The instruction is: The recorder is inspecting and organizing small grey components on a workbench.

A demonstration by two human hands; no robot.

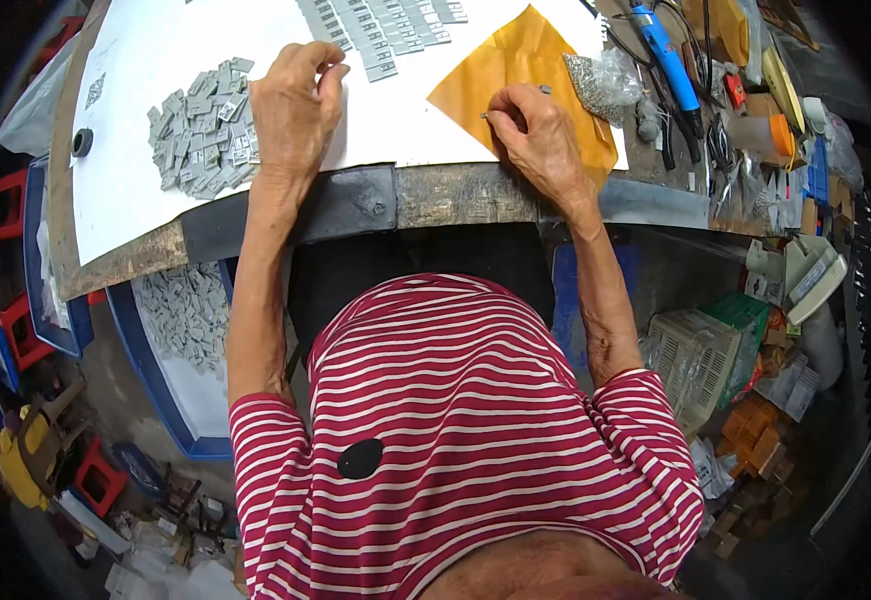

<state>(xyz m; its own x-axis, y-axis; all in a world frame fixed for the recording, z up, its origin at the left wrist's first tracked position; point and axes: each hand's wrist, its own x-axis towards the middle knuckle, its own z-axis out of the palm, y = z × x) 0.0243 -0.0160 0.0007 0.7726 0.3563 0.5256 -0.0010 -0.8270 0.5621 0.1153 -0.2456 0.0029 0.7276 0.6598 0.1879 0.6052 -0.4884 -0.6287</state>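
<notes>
My left hand (pixel 298 105) is over the white sheet, beside a heap of small grey rectangular plates (pixel 205 130). Its thumb and fingertips are drawn together in a pinch, and what they hold, if anything, is too small to make out. Over a yellow-brown paper envelope (pixel 500 70), my right hand (pixel 540 135) pinches a tiny metal piece (pixel 484 115) between thumb and forefinger. Rows of similar grey plates (pixel 375 45) lie overlapped at the far middle. A clear bag of tiny metal parts (pixel 595 88) rests on the envelope's right side.
A blue electric screwdriver (pixel 663 50) lies among cables at the far right, near assorted tools and bags. A black ring (pixel 82 142) sits at the left edge. Below the table's worn front edge (pixel 465 195), a blue tray (pixel 160 385) holds more grey plates.
</notes>
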